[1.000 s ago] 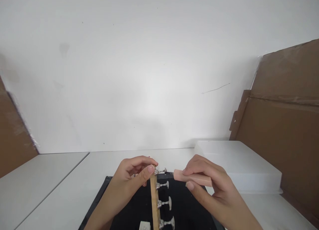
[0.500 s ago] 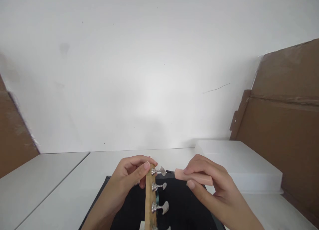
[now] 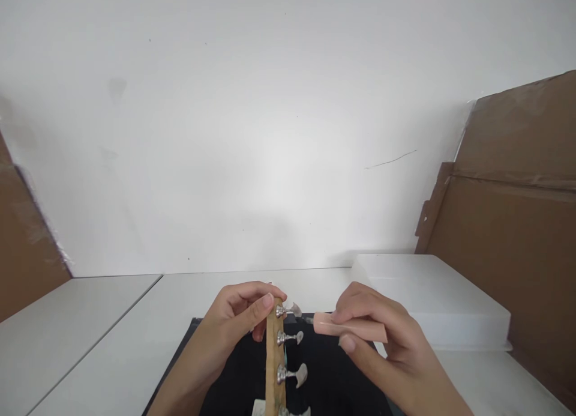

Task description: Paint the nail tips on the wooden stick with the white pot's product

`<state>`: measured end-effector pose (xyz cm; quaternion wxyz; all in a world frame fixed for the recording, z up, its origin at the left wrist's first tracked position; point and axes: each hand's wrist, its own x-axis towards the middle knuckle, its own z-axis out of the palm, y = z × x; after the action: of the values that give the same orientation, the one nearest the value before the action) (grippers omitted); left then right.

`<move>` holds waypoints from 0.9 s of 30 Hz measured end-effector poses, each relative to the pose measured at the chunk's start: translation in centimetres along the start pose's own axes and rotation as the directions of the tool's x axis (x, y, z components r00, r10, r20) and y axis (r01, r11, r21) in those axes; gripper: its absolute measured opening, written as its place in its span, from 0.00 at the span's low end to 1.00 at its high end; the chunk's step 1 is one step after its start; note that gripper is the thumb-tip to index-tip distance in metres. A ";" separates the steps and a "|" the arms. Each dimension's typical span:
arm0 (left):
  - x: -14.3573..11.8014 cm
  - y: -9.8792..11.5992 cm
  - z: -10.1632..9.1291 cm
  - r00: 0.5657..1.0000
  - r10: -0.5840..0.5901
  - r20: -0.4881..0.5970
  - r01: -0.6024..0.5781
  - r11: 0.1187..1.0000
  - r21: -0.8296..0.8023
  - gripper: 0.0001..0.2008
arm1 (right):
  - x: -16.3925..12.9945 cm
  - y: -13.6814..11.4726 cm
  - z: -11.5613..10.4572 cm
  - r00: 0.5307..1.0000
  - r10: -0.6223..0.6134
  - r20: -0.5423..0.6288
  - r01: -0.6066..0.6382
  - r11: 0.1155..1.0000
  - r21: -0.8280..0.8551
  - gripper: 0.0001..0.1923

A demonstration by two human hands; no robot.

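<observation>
My left hand [image 3: 245,314] pinches the top end of a wooden headstock [image 3: 272,362], with its thumb on the near face. Several silvery tuning pegs [image 3: 292,375] stick out from the headstock's right side. Between the fingers of my right hand [image 3: 382,332] lies a pink-handled tool [image 3: 348,327], held nearly level. Its thin dark tip points left, close beside the uppermost tuning peg [image 3: 290,310]. Whether the tip touches that peg, I cannot tell. The lower part of the headstock runs out of the picture.
A black mat or case [image 3: 234,374] lies beneath the hands on the white table [image 3: 112,332]. A translucent white box [image 3: 432,302] stands at the right. Brown cardboard panels [image 3: 513,224] border both sides, and a white wall [image 3: 270,134] rises behind.
The headstock has shifted slightly right. The pink-handled tool's tip has dropped a little and moved left, closer beneath the top peg. Both grips stay the same.
</observation>
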<state>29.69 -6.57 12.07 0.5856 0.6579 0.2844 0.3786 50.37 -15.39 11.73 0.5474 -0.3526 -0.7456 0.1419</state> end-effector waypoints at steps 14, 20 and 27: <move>-0.1 -0.1 -0.2 1.000 -0.016 0.025 0.016 1.000 -0.008 0.15 | -0.1 -0.2 -0.4 0.995 0.034 -0.090 -0.042 0.995 -0.094 0.07; -0.1 0.2 0.0 1.000 -0.008 0.029 0.008 1.000 -0.014 0.15 | 0.0 -0.3 -0.2 0.999 0.050 -0.007 -0.050 0.998 -0.041 0.06; -0.3 0.0 -0.2 0.999 -0.019 0.044 0.019 1.000 -0.010 0.15 | 0.2 -0.3 -0.2 0.991 0.090 -0.094 -0.095 0.994 -0.052 0.04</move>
<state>29.34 -6.73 12.00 0.5987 0.6604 0.2757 0.3597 50.42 -15.53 12.10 0.5638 -0.4082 -0.7062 0.1299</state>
